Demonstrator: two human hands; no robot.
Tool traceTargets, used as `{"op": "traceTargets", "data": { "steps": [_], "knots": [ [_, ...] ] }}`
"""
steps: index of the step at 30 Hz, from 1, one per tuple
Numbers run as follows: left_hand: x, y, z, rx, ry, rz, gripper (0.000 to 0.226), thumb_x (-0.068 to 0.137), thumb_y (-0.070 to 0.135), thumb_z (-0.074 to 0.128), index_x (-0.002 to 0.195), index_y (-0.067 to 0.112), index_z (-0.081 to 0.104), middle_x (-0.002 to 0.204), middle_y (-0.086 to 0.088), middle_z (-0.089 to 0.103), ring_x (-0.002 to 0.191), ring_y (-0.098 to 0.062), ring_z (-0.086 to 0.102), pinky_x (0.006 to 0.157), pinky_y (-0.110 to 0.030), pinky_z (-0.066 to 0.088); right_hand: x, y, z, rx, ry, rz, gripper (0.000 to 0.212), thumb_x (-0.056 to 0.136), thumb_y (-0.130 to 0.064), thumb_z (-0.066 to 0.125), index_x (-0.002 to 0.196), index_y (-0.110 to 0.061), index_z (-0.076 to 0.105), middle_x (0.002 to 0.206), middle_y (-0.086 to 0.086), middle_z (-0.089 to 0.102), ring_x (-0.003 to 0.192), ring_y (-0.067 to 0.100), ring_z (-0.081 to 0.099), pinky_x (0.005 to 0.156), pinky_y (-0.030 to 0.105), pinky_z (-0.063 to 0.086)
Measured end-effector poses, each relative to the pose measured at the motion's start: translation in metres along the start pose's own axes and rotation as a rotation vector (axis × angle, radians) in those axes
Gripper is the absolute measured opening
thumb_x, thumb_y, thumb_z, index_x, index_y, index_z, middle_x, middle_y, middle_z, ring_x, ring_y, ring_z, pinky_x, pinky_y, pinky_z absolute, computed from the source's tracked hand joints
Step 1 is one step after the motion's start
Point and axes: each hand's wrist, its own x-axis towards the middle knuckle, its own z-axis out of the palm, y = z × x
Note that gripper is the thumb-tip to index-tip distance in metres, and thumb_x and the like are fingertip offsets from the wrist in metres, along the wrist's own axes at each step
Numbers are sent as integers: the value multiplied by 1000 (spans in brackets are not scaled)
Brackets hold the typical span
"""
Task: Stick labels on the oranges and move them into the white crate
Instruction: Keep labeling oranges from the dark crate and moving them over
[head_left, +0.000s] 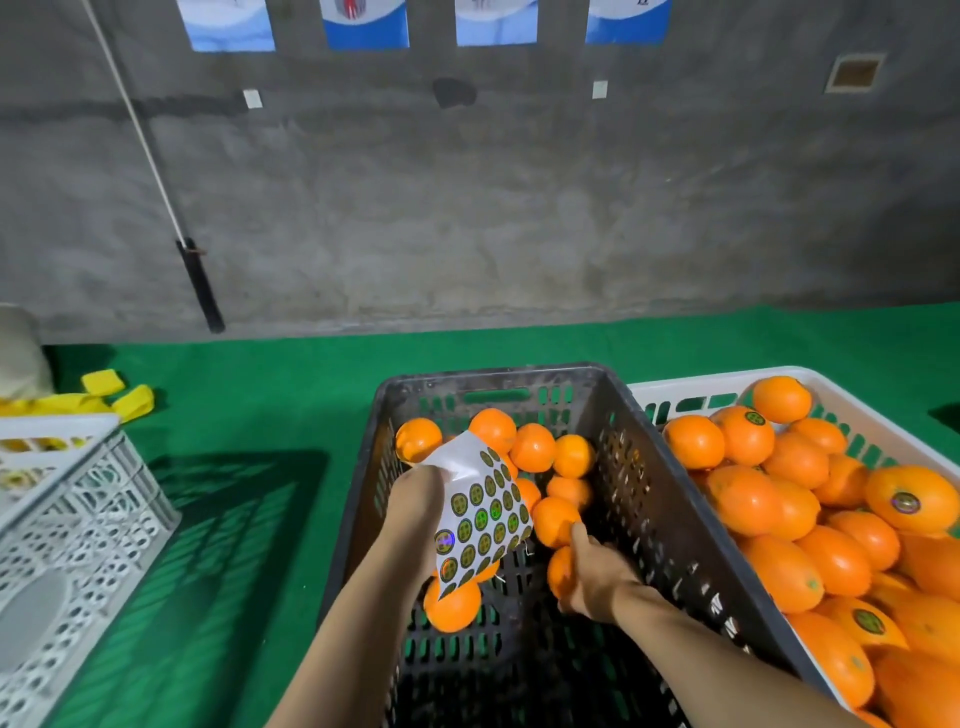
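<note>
R hand (592, 577) on orange (560, 571), L hand (415, 501) w/ label sheet (483, 512), both inside black crate (649, 493).
R fingers were curled round the orange, low in the crate. L hand gripped the sheet's edge, fingers mostly hidden behind it. Labels were round, green/gold, print too small to read. White crate (852, 387) sat touching on the right, full of fruit (795, 460), some labelled.

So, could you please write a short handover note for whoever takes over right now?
Left hand: holds the label sheet over the black crate.
Right hand: grips an orange inside that crate.
Done: white crate on the right is heaped with oranges, several showing labels.
Left: roughly ten more in the black crate need labelling and moving across.
</note>
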Motion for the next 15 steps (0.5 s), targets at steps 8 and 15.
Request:
{"op": "traceTargets", "data": {
  "steps": [8, 15],
  "knots": [
    [-13, 5, -2, -183, -226, -6, 46, 105, 19, 30, 148, 5, 42, 106, -17, 75, 81, -36, 72, 65, -46, 58, -1, -17, -10, -262, -221, -47, 102, 72, -53, 81, 150, -28, 21, 158, 7, 22, 142, 38, 31, 111, 52, 38],
    [-14, 7, -2, -182, -108, 12, 33, 100, 17, 48, 120, -7, 60, 99, -26, 74, 69, -42, 72, 52, -40, 56, -13, -27, -18, -225, -540, -27, 74, 94, -29, 65, 153, -13, 23, 160, 14, 23, 142, 33, 32, 112, 43, 32]
  ]
}}
